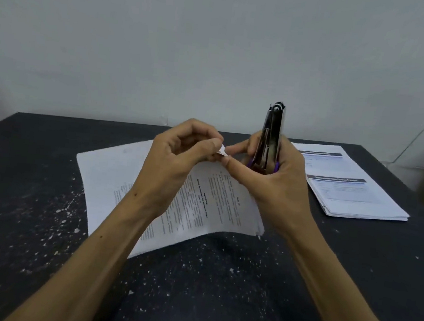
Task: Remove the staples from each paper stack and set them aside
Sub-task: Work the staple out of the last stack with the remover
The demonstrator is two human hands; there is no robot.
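The left hand point(177, 151) pinches the lifted corner of the printed paper stack point(196, 203) lying on the dark bench point(29, 219), while the right hand point(274, 182) grips an upright stapler point(271, 137), thumb touching that corner.

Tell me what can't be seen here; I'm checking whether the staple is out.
Head view only:
- Staple: hidden behind left hand fingertips pinching the paper stack corner.
- Stapler lower end: covered by right hand.
- Printed text: too small.
- Second stack staples: not discernible.

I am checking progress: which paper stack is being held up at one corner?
The middle paper stack, pinched by the left hand; the right-side paper stack lies flat, untouched.
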